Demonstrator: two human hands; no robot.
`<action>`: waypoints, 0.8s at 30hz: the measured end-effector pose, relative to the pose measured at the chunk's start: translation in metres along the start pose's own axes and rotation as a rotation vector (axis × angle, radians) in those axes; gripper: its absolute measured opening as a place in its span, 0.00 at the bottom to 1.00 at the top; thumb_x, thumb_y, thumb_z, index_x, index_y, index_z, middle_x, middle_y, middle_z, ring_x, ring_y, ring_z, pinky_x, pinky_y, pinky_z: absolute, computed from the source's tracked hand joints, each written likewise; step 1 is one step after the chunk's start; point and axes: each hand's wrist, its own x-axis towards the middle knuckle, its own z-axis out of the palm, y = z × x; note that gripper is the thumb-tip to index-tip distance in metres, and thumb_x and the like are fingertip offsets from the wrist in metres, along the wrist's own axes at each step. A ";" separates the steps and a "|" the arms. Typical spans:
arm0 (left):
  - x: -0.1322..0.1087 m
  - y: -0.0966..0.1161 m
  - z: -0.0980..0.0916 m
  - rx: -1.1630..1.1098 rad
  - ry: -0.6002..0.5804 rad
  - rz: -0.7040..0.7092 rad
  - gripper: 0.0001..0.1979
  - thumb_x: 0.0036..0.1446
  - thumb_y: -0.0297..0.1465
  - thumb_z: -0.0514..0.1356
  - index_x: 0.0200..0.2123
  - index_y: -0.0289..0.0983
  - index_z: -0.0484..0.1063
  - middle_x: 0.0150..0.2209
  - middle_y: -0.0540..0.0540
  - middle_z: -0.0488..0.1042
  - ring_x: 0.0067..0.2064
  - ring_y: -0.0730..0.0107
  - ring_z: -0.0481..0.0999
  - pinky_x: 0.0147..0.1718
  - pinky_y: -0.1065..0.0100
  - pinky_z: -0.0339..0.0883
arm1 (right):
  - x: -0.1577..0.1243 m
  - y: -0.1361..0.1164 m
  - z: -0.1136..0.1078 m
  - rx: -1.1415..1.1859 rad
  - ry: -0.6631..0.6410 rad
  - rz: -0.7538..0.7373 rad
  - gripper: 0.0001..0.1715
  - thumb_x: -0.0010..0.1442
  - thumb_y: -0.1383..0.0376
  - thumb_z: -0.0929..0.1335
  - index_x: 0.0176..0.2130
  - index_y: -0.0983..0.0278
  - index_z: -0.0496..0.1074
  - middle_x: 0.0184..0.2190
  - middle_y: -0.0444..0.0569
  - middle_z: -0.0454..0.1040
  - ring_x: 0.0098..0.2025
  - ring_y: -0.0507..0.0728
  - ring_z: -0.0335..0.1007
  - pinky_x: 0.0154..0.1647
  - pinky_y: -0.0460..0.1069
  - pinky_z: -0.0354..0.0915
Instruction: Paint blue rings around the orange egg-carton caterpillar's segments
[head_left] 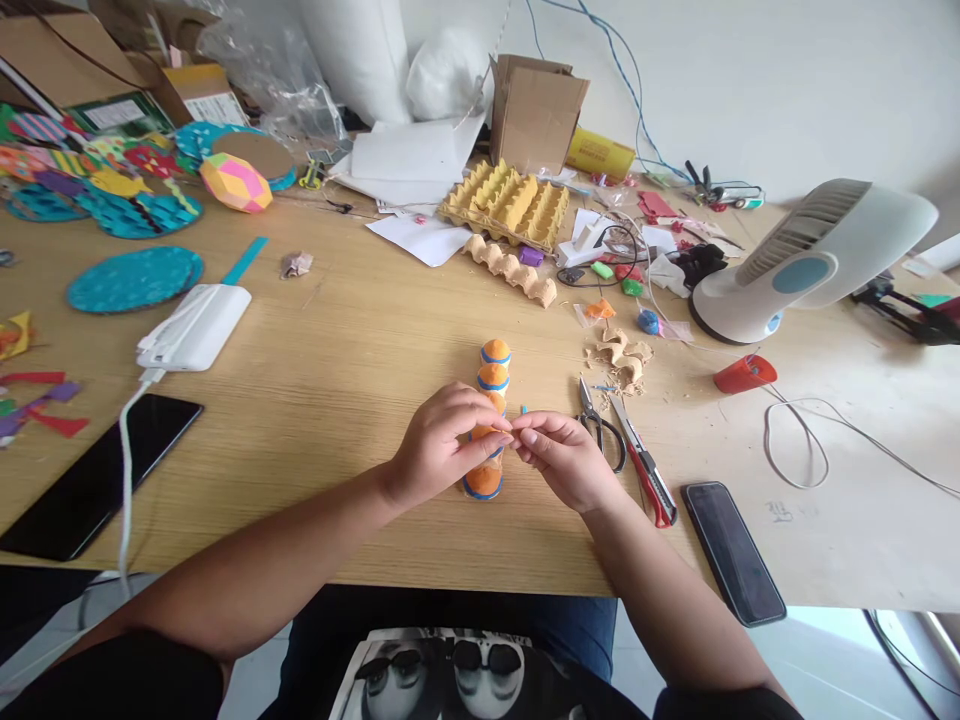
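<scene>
A strip of egg-carton cups (484, 482), coloured orange with blue bands round the cups, lies lengthwise in front of me on the table. Above its middle, my left hand (450, 435) and my right hand (559, 455) meet at the fingertips. Each hand is closed in a pinch; whatever is between the fingers is too small to make out. The left hand hides part of the strip. A tiny blue piece (524, 409) shows just beyond the right fingers. Black-handled scissors (600, 425) and a red utility knife (646, 465) lie right of my right hand.
A phone (733, 552) lies at the front right, a white fan (802, 255) behind it. Torn carton scraps (624, 355), a red cylinder (745, 373) and a yellow egg tray (506, 205) lie farther back. Leftward are a power bank (196, 327) and a black tablet-like device (97, 480).
</scene>
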 end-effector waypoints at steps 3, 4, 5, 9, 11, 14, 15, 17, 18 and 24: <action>0.000 0.000 -0.001 0.051 -0.002 0.066 0.04 0.62 0.30 0.69 0.38 0.40 0.76 0.34 0.49 0.82 0.37 0.67 0.77 0.40 0.63 0.71 | 0.000 0.001 -0.001 -0.018 0.013 0.010 0.15 0.49 0.55 0.83 0.34 0.59 0.84 0.29 0.43 0.80 0.30 0.49 0.67 0.34 0.47 0.62; 0.000 0.000 -0.002 0.069 -0.005 0.089 0.04 0.62 0.30 0.69 0.37 0.40 0.76 0.33 0.49 0.82 0.36 0.67 0.77 0.39 0.63 0.71 | 0.000 0.001 0.000 -0.026 0.015 0.017 0.15 0.48 0.55 0.83 0.32 0.60 0.84 0.28 0.43 0.80 0.29 0.48 0.66 0.33 0.47 0.61; 0.000 0.000 -0.002 0.085 -0.011 0.110 0.04 0.62 0.30 0.69 0.37 0.40 0.76 0.34 0.49 0.82 0.37 0.66 0.76 0.40 0.63 0.71 | 0.001 0.000 0.000 -0.036 0.016 0.026 0.16 0.48 0.54 0.83 0.31 0.60 0.83 0.27 0.43 0.79 0.28 0.48 0.65 0.33 0.47 0.61; -0.001 0.002 -0.003 0.110 -0.023 0.142 0.03 0.63 0.29 0.68 0.37 0.39 0.77 0.34 0.48 0.81 0.37 0.66 0.75 0.40 0.63 0.71 | 0.000 -0.002 0.001 -0.046 0.019 0.052 0.18 0.50 0.51 0.82 0.30 0.62 0.82 0.26 0.43 0.78 0.28 0.49 0.64 0.33 0.48 0.60; -0.001 0.003 -0.003 0.114 -0.019 0.137 0.03 0.63 0.28 0.68 0.37 0.39 0.76 0.34 0.48 0.81 0.37 0.66 0.76 0.40 0.63 0.72 | 0.000 -0.002 0.002 -0.034 0.022 0.061 0.19 0.51 0.50 0.81 0.30 0.62 0.83 0.27 0.44 0.78 0.29 0.50 0.64 0.33 0.48 0.61; 0.000 0.004 -0.003 0.125 -0.013 0.135 0.02 0.63 0.28 0.67 0.37 0.40 0.76 0.34 0.49 0.81 0.37 0.67 0.76 0.41 0.63 0.72 | 0.001 -0.002 0.001 -0.011 0.034 0.068 0.19 0.52 0.50 0.81 0.31 0.63 0.83 0.29 0.46 0.79 0.31 0.51 0.65 0.35 0.48 0.63; 0.000 0.004 -0.003 0.130 -0.007 0.133 0.02 0.64 0.28 0.66 0.38 0.40 0.77 0.35 0.49 0.82 0.37 0.67 0.77 0.41 0.63 0.72 | 0.001 -0.002 0.001 -0.003 0.040 0.069 0.18 0.52 0.51 0.81 0.31 0.63 0.83 0.30 0.47 0.79 0.31 0.51 0.66 0.35 0.48 0.64; 0.000 0.003 -0.003 0.142 0.009 0.125 0.02 0.64 0.28 0.66 0.40 0.41 0.77 0.36 0.49 0.83 0.38 0.67 0.77 0.41 0.64 0.73 | 0.001 -0.001 0.000 0.008 0.049 0.070 0.17 0.52 0.52 0.81 0.31 0.62 0.83 0.29 0.46 0.79 0.31 0.50 0.66 0.35 0.48 0.64; 0.000 0.003 -0.003 0.145 0.015 0.122 0.03 0.65 0.28 0.65 0.41 0.41 0.78 0.37 0.49 0.83 0.38 0.67 0.78 0.41 0.64 0.73 | 0.001 -0.001 0.000 0.007 0.050 0.071 0.16 0.51 0.53 0.81 0.32 0.62 0.83 0.29 0.45 0.79 0.31 0.50 0.66 0.35 0.47 0.64; 0.003 0.004 -0.004 0.106 0.013 0.116 0.02 0.64 0.30 0.66 0.37 0.41 0.76 0.33 0.50 0.82 0.35 0.68 0.78 0.39 0.64 0.71 | 0.000 -0.001 0.000 -0.017 0.045 0.078 0.16 0.51 0.55 0.82 0.39 0.60 0.85 0.30 0.45 0.80 0.32 0.50 0.68 0.36 0.47 0.64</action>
